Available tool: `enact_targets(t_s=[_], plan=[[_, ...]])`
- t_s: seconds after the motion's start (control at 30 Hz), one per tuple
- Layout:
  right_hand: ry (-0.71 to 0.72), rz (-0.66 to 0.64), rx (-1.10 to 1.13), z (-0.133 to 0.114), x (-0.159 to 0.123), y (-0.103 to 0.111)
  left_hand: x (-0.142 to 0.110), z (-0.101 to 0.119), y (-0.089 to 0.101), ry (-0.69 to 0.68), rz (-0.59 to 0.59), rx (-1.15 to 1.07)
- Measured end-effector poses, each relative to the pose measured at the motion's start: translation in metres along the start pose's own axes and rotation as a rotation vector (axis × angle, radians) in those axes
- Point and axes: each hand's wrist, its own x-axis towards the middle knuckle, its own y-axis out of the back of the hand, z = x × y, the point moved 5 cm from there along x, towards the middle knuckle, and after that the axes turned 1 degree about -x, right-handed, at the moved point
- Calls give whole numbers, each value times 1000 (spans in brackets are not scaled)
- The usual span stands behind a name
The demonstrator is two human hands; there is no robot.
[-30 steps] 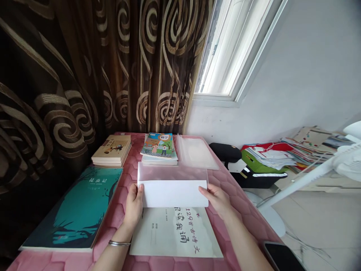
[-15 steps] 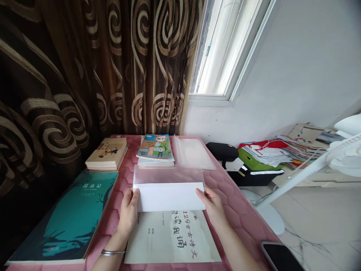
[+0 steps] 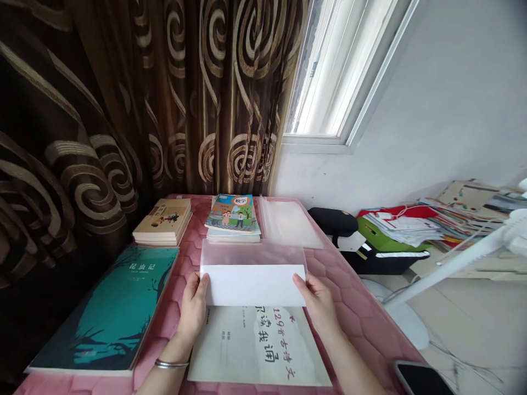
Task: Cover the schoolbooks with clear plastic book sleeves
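Pinching a white sheet (image 3: 255, 285) by its ends, the left hand (image 3: 195, 299) and the right hand (image 3: 319, 303) are almost closed. Lengthwise left to right, it hides the far part of the booklet (image 3: 241, 356) marked "129首古诗文", near the teal book (image 3: 111, 315) "昆虫记".

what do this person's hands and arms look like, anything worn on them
The left hand and right hand are both ungloved, and no sleeve shows on either forearm as far as the picture reaches. A slim, shiny, silver-coloured bangle circles the left wrist; the right has nothing on it. No ring shows on the fingers in view.
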Motion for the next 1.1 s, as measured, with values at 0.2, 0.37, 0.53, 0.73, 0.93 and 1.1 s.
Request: enact_targets(t_s=[0.2, 0.37, 0.53, 0.73, 0.93, 1.1], plan=[[-8, -31, 80, 2, 1, -1, 1, -4, 0, -36, 4, 49], [-22, -8, 48, 8, 3, 1, -1, -1, 1, -27, 8, 48], [2, 20, -7, 8, 4, 1, -2, 2, 0, -6, -12, 10], [24, -1, -13, 4, 1, 1, -2, 5, 0, -35, 12, 85], [51, 32, -54, 2, 1, 1, -1, 2, 0, -48, 11, 109], [82, 79, -167, 12, 5, 6, 0, 3, 1, -67, 18, 131]])
